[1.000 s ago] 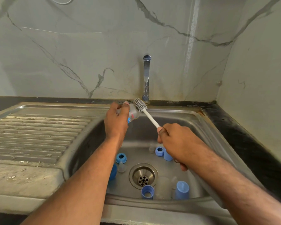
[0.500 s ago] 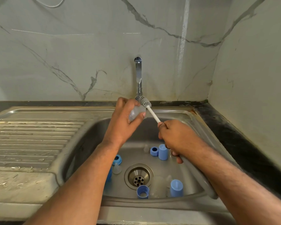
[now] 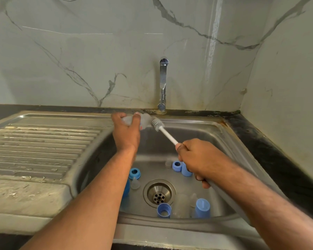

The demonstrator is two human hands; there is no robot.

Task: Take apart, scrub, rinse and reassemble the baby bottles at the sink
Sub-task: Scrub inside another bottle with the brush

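Item: clear baby bottle (image 3: 144, 121), which I see gripped in the left hand (image 3: 126, 132), fingers wrapped round it, above the sink (image 3: 197, 134).
Item: bottle brush (image 3: 163, 131), handle clenched in the right hand (image 3: 199, 157); its bristles touch the bottle's open end, just right of the left hand.
Item: blue collar (image 3: 177, 166), below the right hand on the sink floor.

L hand (image 3: 126, 134) round clear bottle (image 3: 144, 121), R hand (image 3: 197, 157) w/ brush (image 3: 157, 124) at its mouth.
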